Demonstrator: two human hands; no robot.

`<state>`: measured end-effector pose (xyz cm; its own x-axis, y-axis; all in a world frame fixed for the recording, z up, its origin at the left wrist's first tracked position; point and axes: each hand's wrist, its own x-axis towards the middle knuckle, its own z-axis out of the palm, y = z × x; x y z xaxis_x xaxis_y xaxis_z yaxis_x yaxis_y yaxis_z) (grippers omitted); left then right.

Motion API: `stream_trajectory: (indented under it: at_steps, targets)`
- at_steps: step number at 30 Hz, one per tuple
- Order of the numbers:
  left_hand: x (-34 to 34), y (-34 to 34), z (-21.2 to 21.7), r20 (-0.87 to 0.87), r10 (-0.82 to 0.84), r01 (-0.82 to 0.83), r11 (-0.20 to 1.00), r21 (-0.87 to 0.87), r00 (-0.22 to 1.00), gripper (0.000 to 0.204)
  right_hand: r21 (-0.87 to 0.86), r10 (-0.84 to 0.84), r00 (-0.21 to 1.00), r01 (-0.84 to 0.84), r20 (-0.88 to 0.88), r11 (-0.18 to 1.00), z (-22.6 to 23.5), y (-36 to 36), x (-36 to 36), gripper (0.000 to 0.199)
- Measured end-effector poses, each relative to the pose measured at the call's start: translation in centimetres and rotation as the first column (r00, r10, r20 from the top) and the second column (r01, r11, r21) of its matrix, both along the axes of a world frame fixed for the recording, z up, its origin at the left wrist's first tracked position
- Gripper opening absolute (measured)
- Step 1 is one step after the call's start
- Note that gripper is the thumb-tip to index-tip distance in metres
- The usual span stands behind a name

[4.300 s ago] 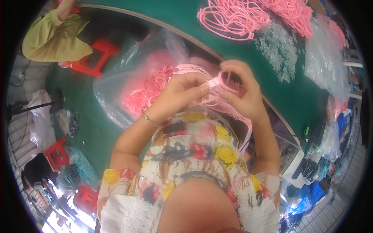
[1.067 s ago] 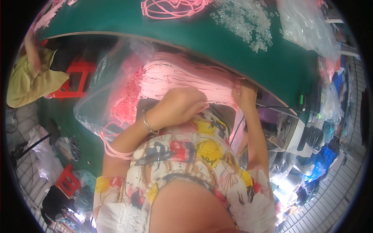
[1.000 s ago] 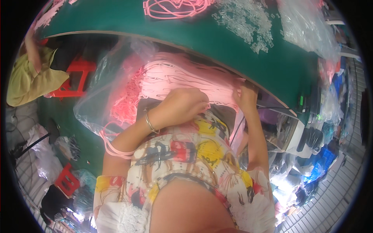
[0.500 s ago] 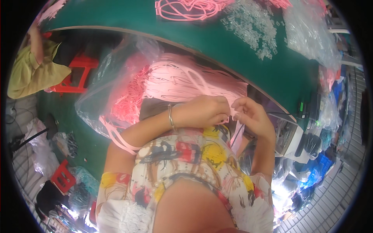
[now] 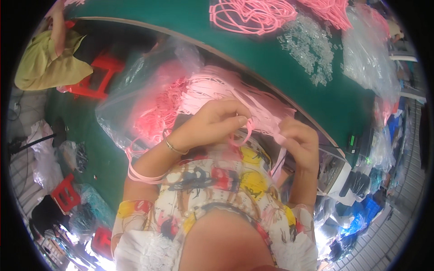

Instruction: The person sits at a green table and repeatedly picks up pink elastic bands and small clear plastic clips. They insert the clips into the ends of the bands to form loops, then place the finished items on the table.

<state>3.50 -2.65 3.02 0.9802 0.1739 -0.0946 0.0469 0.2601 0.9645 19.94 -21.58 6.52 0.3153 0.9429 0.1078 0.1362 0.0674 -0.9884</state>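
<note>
My left hand (image 5: 219, 118) is closed, thumb against fingers, on a thin pink strap (image 5: 247, 133) that curls below the fingertips. To its right, my right hand (image 5: 299, 143) pinches a pale pink strip (image 5: 279, 137); whether the two pieces join cannot be made out. Beyond my hands a thick pile of flat pink straps (image 5: 217, 88) lies spread under the table's edge. Pink loops (image 5: 142, 177) hang around my left forearm, next to a metal bracelet. A clear plastic bag (image 5: 113, 113) with pink, stringy pieces (image 5: 153, 113) stands left of the pile.
On the green table (image 5: 235, 52) lie bundled pink straps (image 5: 253, 16), a scatter of small clear pieces (image 5: 312, 52) and a large clear bag (image 5: 368, 58). At left are a red stool (image 5: 101, 74) and another person in an olive top (image 5: 47, 67). Wrapped goods crowd the right side.
My hands were close together; now they are apart. The left has moved left and up, with the thin pink strap now showing. The whole view has shifted slightly.
</note>
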Motion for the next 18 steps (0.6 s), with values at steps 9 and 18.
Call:
stream_trajectory:
  at_steps: [9,18]
  targets:
    - [-2.6,0.5,1.7,-0.14,0.076,-0.116,0.944,-0.31,0.987,0.011,-0.314,-0.023,0.891,-0.136,-0.454,0.939,-1.7,4.2,-2.4,0.016]
    - [-3.2,0.9,1.6,-0.191,0.082,-0.142,0.934,-0.326,0.978,0.011,-0.361,0.007,0.87,-0.212,-0.492,0.908,-1.9,4.9,-2.5,0.016]
